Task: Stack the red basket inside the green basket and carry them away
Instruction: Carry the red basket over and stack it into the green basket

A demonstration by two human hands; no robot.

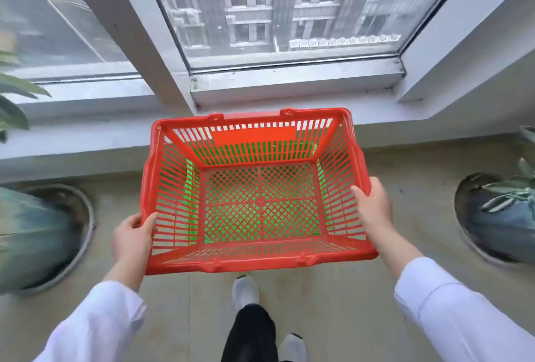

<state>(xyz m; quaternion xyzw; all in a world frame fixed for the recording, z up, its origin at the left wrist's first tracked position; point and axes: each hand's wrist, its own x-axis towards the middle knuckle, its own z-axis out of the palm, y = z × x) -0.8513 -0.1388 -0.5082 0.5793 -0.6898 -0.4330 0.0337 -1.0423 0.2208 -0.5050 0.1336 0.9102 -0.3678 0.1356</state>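
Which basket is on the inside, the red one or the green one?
The red basket is inside. Both hands hold its rim, and the green basket only shows through the red slats and mesh bottom.

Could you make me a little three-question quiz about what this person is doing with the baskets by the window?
1. True or false: the red basket has items in it.
2. Which colour shows through the red basket's mesh? A) blue B) green C) yellow
3. Fill in: the left hand and right hand each grip a ___ of the red basket.

Key:
1. False, it is empty.
2. B, the green basket shows beneath it.
3. Side rim.
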